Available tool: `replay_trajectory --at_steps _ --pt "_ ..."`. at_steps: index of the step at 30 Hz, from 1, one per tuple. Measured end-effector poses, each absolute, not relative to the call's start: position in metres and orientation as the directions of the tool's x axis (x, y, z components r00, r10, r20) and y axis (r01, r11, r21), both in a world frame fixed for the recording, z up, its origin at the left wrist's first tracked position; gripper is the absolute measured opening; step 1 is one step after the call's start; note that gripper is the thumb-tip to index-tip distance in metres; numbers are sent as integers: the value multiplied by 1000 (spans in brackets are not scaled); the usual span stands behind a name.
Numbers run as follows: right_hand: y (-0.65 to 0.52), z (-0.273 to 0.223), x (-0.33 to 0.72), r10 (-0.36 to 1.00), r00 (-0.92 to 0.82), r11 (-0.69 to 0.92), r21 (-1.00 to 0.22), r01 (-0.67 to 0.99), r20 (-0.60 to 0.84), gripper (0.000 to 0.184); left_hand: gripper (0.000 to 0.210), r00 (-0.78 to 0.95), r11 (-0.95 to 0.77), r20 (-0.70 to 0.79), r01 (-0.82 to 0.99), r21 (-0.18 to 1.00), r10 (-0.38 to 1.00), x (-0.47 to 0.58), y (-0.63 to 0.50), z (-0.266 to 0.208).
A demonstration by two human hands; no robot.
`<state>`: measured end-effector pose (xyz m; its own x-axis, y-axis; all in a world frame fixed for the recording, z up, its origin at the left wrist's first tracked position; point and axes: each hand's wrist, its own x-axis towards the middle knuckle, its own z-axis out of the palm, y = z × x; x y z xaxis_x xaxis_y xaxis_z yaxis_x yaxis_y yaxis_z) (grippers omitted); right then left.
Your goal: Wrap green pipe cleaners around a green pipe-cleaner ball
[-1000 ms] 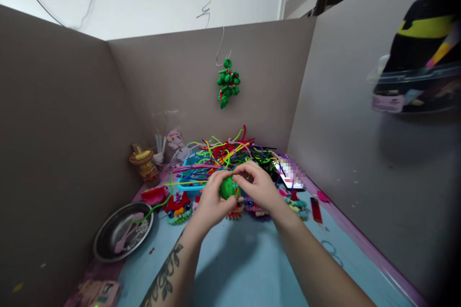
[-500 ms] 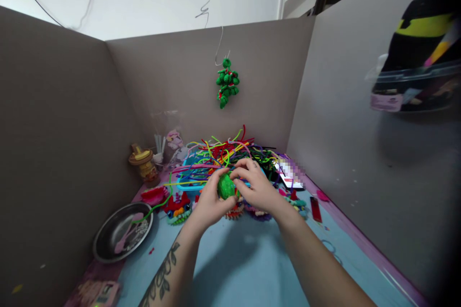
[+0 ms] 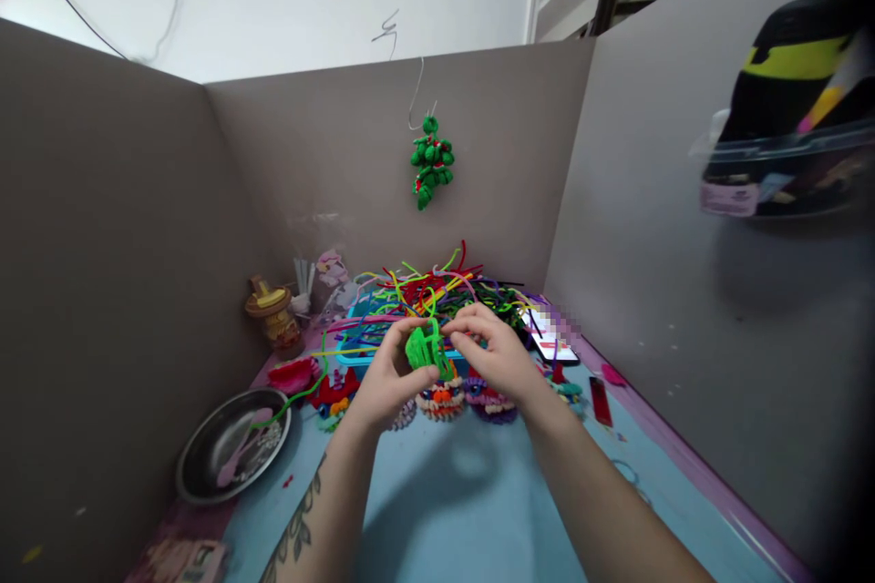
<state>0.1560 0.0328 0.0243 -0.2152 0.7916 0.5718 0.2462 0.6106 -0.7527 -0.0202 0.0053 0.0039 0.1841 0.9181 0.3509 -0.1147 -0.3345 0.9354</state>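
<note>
A bright green bundle of looped pipe cleaners [image 3: 425, 353] is held up above the mat, in front of my chest. My left hand [image 3: 383, 387] grips it from the left, thumb below and fingers behind. On the other side, my right hand [image 3: 498, 353] has its fingers bent and pinched at the bundle's upper right edge, where a green loop stands up. Just beyond the hands, a colourful fuzzy figure [image 3: 441, 403] and a purple one [image 3: 490, 401] rest on the mat, partly covered by the hands.
A blue tray [image 3: 348, 358] piled with loose pipe cleaners stands at the back. Left are a metal bowl [image 3: 195, 451] with a pink spoon and a brown-yellow cup [image 3: 274, 314]. A phone [image 3: 557, 344] lies right. A green ornament [image 3: 432, 162] hangs on the back panel.
The green bundle has been turned in my hands, so its separate loops now show. My left hand has shifted slightly left, and the right fingers have moved to the bundle's upper edge.
</note>
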Motion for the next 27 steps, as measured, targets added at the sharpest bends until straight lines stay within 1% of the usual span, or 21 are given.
replay_trajectory --at_steps 3,9,14,18,20,22,24,27 --pt "31 21 148 795 -215 605 -764 223 567 12 57 226 -319 360 -198 927 905 -20 5 3" --pt "27 14 136 766 -67 636 -738 225 640 9 62 251 -211 315 -368 905 915 -18 3 2" --pt "20 19 137 696 -12 693 -667 274 718 10 64 261 -69 222 -490 869 940 -19 0 5" --pt "15 25 140 629 -53 734 -569 370 776 12 62 291 -10 192 -527 850 937 -20 1 4" --pt "14 26 141 599 -75 738 -513 439 797 13 62 301 -11 197 -523 852 933 -18 1 3" --pt "14 26 141 596 -84 717 -482 504 798 12 63 300 -43 224 -509 860 927 -15 1 3" --pt "14 24 140 625 -83 677 -487 553 776 12 62 289 -97 265 -487 868 920 -11 0 3" --pt "17 21 138 701 -63 607 -548 575 710 14 60 281 -176 315 -425 888 907 -8 0 3"
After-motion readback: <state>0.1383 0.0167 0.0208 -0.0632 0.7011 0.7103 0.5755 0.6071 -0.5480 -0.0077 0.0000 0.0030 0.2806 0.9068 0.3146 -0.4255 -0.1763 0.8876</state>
